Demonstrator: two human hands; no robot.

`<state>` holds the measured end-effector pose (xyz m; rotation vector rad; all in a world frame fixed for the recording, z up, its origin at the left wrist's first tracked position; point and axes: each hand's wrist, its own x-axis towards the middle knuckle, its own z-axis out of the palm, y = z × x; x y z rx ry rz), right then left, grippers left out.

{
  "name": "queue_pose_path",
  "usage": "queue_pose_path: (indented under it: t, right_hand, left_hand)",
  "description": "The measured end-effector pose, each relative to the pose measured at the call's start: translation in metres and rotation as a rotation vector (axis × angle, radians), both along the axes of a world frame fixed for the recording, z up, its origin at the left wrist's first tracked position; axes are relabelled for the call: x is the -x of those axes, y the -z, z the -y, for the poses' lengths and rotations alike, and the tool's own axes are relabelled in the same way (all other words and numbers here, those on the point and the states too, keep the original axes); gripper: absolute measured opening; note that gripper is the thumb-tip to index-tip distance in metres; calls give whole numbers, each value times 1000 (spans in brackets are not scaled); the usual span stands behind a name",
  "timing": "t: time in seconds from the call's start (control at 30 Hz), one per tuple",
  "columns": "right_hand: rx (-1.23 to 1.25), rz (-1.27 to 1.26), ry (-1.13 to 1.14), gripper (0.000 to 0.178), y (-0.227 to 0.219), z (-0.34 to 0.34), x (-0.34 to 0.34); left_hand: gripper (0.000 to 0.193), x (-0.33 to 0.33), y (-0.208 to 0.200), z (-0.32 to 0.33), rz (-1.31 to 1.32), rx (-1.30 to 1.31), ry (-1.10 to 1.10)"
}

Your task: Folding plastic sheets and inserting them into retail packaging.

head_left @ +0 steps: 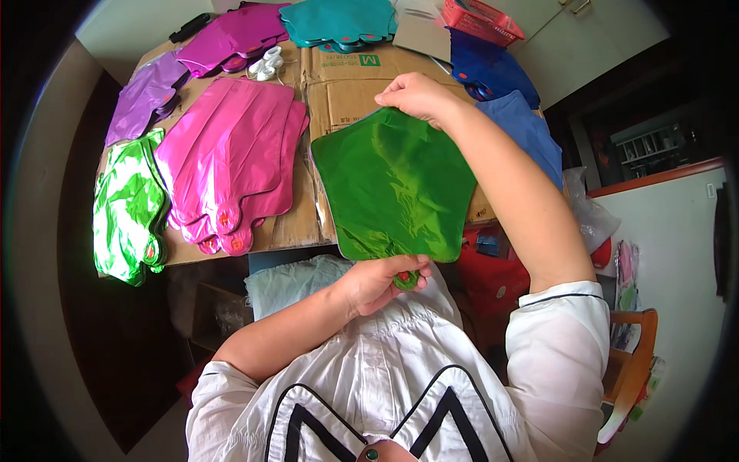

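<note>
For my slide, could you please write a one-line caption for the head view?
Both hands hold a flat green foil balloon: left hand at its neck, right hand at its top, above a cardboard-covered table.

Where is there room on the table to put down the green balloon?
The barest patch is the brown cardboard in the middle, between the pink pile and the blue pile, partly behind the green balloon both hands hold. The left side is crowded with light green and purple piles; the far edge holds the teal ones.
</note>
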<state>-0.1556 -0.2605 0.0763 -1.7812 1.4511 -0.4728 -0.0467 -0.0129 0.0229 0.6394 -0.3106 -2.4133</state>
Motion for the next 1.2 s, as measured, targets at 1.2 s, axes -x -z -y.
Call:
queue_pose_path:
  t: [1.2]
  right_hand:
    - [-42, -74, -21, 31, -8, -12, 0]
  left_hand:
    - [23, -14, 10, -6, -161, -107, -1]
